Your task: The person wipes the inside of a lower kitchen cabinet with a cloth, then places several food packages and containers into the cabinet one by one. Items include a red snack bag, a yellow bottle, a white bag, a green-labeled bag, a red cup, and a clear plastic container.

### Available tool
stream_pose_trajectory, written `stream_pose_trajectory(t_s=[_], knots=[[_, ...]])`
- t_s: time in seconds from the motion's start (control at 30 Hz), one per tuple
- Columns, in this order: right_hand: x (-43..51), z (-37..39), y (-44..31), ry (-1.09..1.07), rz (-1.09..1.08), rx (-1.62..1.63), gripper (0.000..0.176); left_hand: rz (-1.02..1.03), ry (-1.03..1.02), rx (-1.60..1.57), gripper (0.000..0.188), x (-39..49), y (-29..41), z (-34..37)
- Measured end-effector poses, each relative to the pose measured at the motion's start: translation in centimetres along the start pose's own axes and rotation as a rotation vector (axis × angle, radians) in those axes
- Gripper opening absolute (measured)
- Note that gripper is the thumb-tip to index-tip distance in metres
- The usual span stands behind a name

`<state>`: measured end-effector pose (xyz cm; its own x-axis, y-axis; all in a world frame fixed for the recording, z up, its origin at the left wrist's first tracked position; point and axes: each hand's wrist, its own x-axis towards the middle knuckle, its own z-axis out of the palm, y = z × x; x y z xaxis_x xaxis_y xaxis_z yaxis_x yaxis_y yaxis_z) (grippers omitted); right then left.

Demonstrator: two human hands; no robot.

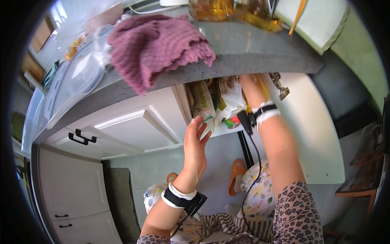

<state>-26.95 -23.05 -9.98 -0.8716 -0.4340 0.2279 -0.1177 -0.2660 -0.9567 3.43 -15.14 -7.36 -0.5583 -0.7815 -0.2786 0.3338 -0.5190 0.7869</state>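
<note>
My left hand (196, 143) is raised in front of an open base cabinet, fingers apart and nothing in it. Just beyond its fingertips stands a clear printed food bag (201, 99) bearing green writing. My right hand (246, 80) reaches into the cabinet under the counter's edge; its fingers are hidden among the packages. A white plastic bag (234, 102) lies beside that forearm, with a yellow package (262, 84) on the other side. Lower on the shelf is a small red and green packet (233, 122). Both wrists wear black straps over white bands, with cables.
Over the grey countertop's (243, 42) edge hangs a purple towel (158, 45). Bottles of amber liquid (211, 9) stand behind it. A clear plastic lid (79, 73) sits at left. The white cabinet door (317, 128) swings out at right, near a wooden chair (359, 183).
</note>
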Motion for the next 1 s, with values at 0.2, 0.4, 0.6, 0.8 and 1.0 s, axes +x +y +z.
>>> stream_pose_trajectory(t_s=[0.2, 0.4, 0.6, 0.8, 1.0], knots=[[-8.8, 0.1, -4.8, -0.553, 0.085, -0.373, 0.031, 0.229, -0.004, -0.091, 0.051, -0.5, 2.4, -0.1], [-16.0, 2.8, -22.1, -1.588, 0.068, -0.368, 0.034, 0.431, 0.061, -0.096, 0.043, -1.6, 4.5, -2.0], [-16.4, 9.4, -30.5, -1.058, -0.62, -0.217, 0.022, 0.594, 0.032, -0.07, 0.035, -1.8, 6.5, -4.4], [-13.6, 15.8, -24.9, -0.923, -1.038, -1.03, 0.047, 0.701, 0.049, -0.002, 0.029, -3.5, 9.1, -8.0], [-12.0, 18.4, -26.4, -0.676, -1.357, -1.441, 0.059, 0.76, 0.078, 0.042, 0.03, -4.6, 10.6, -10.1]])
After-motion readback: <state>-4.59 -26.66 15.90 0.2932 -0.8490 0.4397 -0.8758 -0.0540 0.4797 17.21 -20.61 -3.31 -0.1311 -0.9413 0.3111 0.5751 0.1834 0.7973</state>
